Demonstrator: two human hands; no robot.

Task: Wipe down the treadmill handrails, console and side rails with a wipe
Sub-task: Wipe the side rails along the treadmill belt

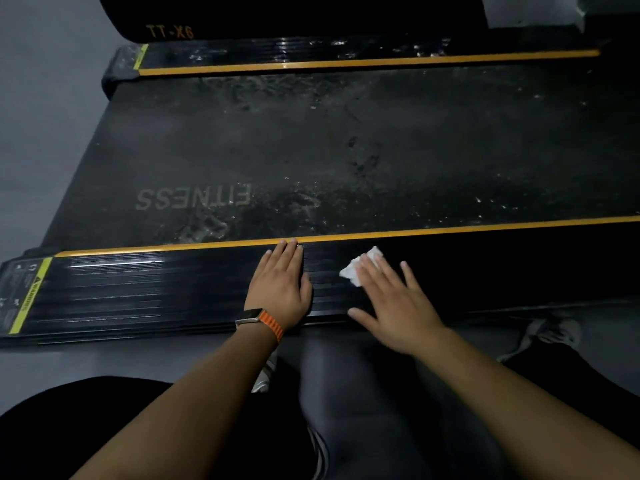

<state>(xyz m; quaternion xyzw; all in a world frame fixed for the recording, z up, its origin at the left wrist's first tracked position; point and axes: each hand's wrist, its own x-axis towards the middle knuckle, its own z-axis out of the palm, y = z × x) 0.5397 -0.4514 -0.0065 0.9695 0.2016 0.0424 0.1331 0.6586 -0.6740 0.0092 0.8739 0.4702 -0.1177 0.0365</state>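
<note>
Our dark legs (363, 410) are closest, bent low by the treadmill. Our left hand (280, 284) lies flat on the near side rail (138, 292), fingers straight and together, holding nothing, the tips by the rail's yellow edge (450, 230). A watch (249, 318) with an orange strap is on that wrist. Our right hand (394, 299) is flat too, fingers spread, pressing the white wipe (356, 268) onto the same rail, just beside the left hand. The wipe peeks out past the fingertips. A warning sticker (29, 296) sits at the rail's left end. Past the rail lies the dusty belt (311, 150).
</note>
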